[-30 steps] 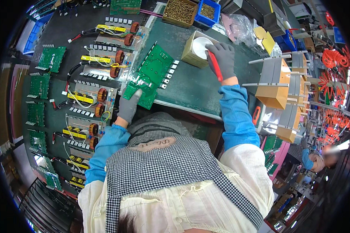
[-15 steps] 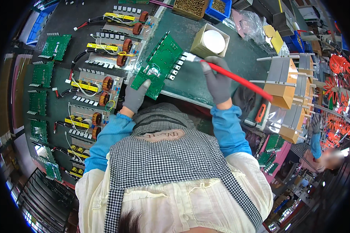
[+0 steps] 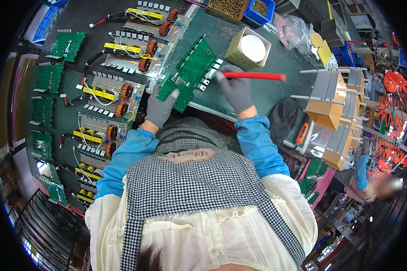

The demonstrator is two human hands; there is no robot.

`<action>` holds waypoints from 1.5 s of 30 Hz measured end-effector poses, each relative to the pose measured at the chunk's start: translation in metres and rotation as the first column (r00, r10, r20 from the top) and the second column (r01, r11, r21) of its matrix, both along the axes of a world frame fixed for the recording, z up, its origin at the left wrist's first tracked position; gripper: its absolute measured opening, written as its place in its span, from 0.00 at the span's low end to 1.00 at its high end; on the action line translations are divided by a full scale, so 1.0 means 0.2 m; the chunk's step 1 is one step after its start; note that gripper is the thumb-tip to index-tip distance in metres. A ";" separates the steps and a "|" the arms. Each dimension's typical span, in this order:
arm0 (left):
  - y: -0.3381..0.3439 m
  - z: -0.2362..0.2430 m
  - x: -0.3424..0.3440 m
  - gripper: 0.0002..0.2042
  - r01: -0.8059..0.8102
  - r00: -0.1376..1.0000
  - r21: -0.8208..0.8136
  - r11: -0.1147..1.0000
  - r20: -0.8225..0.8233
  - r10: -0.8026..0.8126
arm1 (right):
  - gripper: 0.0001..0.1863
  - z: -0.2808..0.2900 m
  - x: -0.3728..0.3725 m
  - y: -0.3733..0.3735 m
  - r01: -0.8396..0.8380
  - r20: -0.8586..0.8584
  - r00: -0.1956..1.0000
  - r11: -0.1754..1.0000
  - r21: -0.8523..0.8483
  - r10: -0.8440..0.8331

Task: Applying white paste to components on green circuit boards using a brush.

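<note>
My left hand (image 3: 160, 107), in a grey glove, grips the near left corner of a green circuit board (image 3: 195, 63), thumb on top. The board is tilted above the bench edge. A row of square white-faced components (image 3: 205, 81) sticks out along its right side. My gloved right hand (image 3: 236, 91) is closed around a red-handled brush (image 3: 257, 76). The handle points right; the pale tip lies at the component row, partly hidden by my fingers. Behind the hands stands an open carton with a round tub of white stuff (image 3: 253, 48).
On the left lie several boards with copper coils (image 3: 125, 91) and several green boards (image 3: 49, 77). Screws fill a carton (image 3: 226, 10) and a blue bin (image 3: 259, 11) at the back. Rightward are a dark cloth (image 3: 283, 119), an orange cutter (image 3: 302, 133), metal-and-orange housings (image 3: 325, 110) and another person (image 3: 359, 183).
My right hand has moved left and nearer, bringing the brush tip onto the component row. The brush handle has swung to nearly level. The board has shifted slightly.
</note>
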State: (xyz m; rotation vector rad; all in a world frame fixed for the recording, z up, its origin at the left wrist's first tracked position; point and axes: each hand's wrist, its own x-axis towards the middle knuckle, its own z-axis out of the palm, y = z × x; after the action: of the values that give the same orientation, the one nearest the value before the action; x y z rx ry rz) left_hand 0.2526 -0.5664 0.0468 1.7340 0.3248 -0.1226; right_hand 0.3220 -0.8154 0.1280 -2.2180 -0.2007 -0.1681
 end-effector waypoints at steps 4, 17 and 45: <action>0.00 -0.03 0.00 0.26 -0.012 1.000 0.001 1.000 0.019 0.012 | 0.12 -0.04 -0.02 -0.04 0.013 0.028 1.000 0.981 -0.194 -0.008; 0.01 -0.09 0.01 0.25 -0.039 0.999 -0.056 0.998 0.025 0.040 | 0.12 -0.05 -0.08 0.02 -0.059 0.076 0.995 0.998 -0.025 0.061; 0.00 -0.05 0.01 0.21 -0.044 0.999 -0.044 0.998 0.011 0.044 | 0.11 -0.13 -0.24 0.06 0.016 0.066 0.998 0.998 -0.068 -0.011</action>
State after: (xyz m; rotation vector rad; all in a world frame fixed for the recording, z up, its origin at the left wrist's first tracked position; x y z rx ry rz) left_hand 0.2544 -0.5658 0.0370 1.6831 0.3488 -0.0865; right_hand 0.2742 -0.8041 0.1014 -2.2839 -0.2306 -0.2449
